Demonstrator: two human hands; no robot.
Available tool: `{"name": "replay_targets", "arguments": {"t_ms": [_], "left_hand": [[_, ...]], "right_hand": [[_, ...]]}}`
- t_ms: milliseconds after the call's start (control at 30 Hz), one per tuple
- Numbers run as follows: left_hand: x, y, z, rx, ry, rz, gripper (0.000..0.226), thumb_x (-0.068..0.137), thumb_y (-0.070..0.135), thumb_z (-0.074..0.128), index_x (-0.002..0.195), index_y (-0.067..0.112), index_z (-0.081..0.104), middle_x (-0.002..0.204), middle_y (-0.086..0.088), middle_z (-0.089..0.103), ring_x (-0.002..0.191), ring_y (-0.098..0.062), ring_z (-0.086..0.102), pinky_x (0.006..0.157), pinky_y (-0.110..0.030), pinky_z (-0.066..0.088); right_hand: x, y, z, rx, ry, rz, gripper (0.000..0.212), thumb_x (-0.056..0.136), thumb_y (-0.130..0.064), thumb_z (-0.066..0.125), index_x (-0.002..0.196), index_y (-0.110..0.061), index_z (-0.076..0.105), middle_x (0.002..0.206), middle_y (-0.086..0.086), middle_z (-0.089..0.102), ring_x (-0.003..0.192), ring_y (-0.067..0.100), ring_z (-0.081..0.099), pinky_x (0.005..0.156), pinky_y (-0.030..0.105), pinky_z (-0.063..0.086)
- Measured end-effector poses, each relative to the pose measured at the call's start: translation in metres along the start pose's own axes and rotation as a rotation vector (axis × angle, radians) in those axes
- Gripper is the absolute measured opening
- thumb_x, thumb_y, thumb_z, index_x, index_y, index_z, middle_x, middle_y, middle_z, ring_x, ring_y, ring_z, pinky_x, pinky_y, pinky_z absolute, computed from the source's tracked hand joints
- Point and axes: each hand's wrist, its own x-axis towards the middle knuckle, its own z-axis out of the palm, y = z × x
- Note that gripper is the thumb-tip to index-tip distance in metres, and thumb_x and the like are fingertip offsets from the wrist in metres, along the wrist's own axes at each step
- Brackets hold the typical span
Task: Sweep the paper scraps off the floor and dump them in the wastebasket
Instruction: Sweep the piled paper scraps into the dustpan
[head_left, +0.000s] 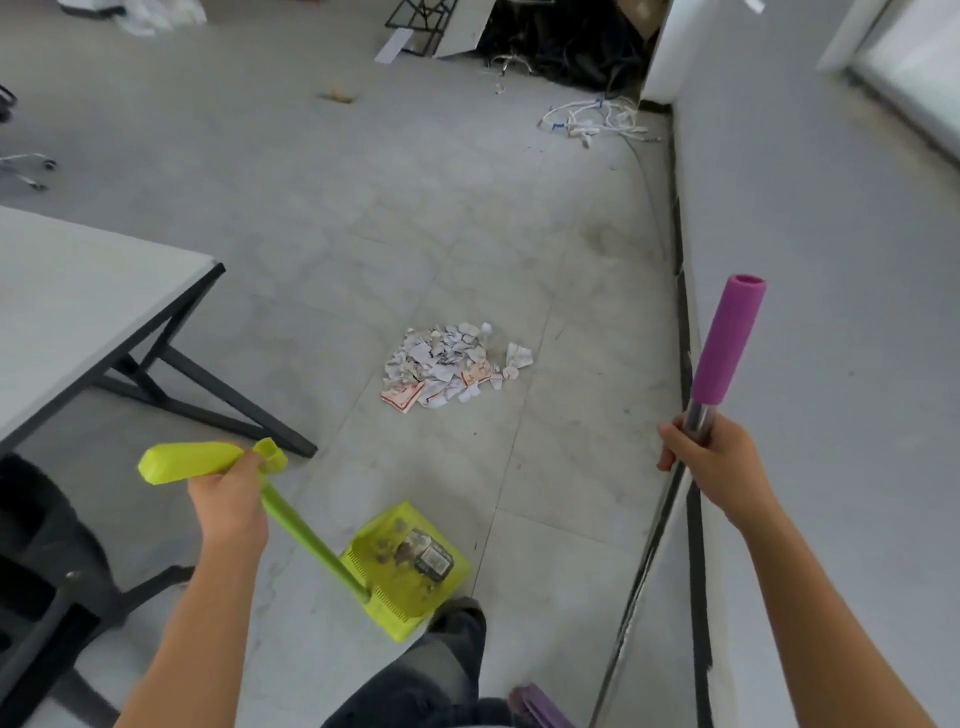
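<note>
A heap of torn paper scraps (454, 364) lies on the grey tiled floor ahead of me. My left hand (231, 499) is shut on the lime-green handle of a long-handled dustpan (405, 571), whose pan rests low near my foot and holds dirt and a dark crumpled wrapper. My right hand (709, 457) grips the metal pole of a broom (724, 343) just below its purple foam grip. The broom's purple head (537, 706) shows at the bottom edge. Both tools are short of the paper heap. No wastebasket is in view.
A white table with black legs (93, 312) stands at the left, a black chair (47, 587) under it. A grey wall (831, 260) runs along the right. White cables (592, 122) and dark clutter lie at the far end of the floor.
</note>
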Motion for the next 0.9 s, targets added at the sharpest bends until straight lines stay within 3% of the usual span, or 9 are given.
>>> {"name": "replay_targets", "arguments": {"t_ms": [133,233,400,500,633,767,900], "left_hand": [[0.057,-0.007,0.062,-0.043,0.005,-0.008,0.041,0.085,-0.022,0.035,0.063,0.012,0.040,0.066,-0.003,0.039,0.043,0.004,0.058,0.048,-0.012,0.048],[0.098,-0.008,0.106,-0.067,0.014,-0.012,0.041,0.086,-0.022,0.035,0.063,0.013,0.038,0.065,-0.003,0.038,0.045,0.003,0.059,0.047,-0.011,0.048],[0.149,-0.018,0.158,-0.018,0.044,-0.011,0.042,0.085,-0.022,0.036,0.063,0.014,0.036,0.067,-0.001,0.036,0.065,-0.009,0.057,0.060,-0.020,0.047],[0.170,-0.023,0.186,0.019,0.074,0.010,0.042,0.086,-0.022,0.035,0.064,0.014,0.036,0.069,0.000,0.036,0.073,-0.013,0.056,0.057,-0.016,0.049],[0.198,-0.027,0.224,0.046,0.187,0.025,0.041,0.085,-0.022,0.035,0.063,0.012,0.037,0.067,-0.002,0.036,0.067,-0.010,0.057,0.049,-0.007,0.048],[0.221,-0.028,0.265,0.047,0.300,0.004,0.041,0.086,-0.022,0.036,0.063,0.012,0.038,0.067,-0.003,0.038,0.045,0.006,0.059,0.043,-0.004,0.044],[0.237,-0.028,0.302,0.069,0.370,-0.024,0.042,0.084,-0.025,0.036,0.063,0.012,0.038,0.067,-0.004,0.039,0.043,0.009,0.058,0.042,-0.003,0.044]], "right_hand": [[0.091,-0.026,0.018,-0.029,0.026,-0.023,0.029,0.090,-0.016,0.056,0.072,0.008,0.057,0.060,0.007,0.061,0.047,0.016,0.041,0.048,0.025,0.036],[0.152,-0.045,0.033,-0.015,0.085,-0.050,0.032,0.089,-0.017,0.057,0.072,0.010,0.058,0.057,0.008,0.057,0.037,0.007,0.041,0.038,0.012,0.031],[0.240,-0.072,0.052,-0.002,0.062,-0.134,0.031,0.089,-0.018,0.058,0.069,0.006,0.061,0.059,0.005,0.057,0.049,0.008,0.045,0.043,0.010,0.033],[0.305,-0.090,0.057,0.039,0.017,-0.225,0.030,0.089,-0.016,0.057,0.065,0.002,0.061,0.059,0.008,0.058,0.051,0.011,0.042,0.045,0.011,0.032],[0.403,-0.124,0.068,0.061,-0.019,-0.380,0.029,0.089,-0.016,0.057,0.067,0.003,0.062,0.050,-0.021,0.059,0.049,0.006,0.047,0.047,0.010,0.032],[0.501,-0.173,0.086,0.122,-0.193,-0.568,0.019,0.088,-0.010,0.057,0.074,0.001,0.061,0.048,-0.030,0.059,0.049,-0.007,0.051,0.050,0.005,0.035],[0.592,-0.216,0.120,0.116,-0.420,-0.658,0.008,0.087,-0.006,0.058,0.080,-0.003,0.057,0.046,-0.028,0.059,0.050,-0.011,0.057,0.054,0.003,0.040]]}}
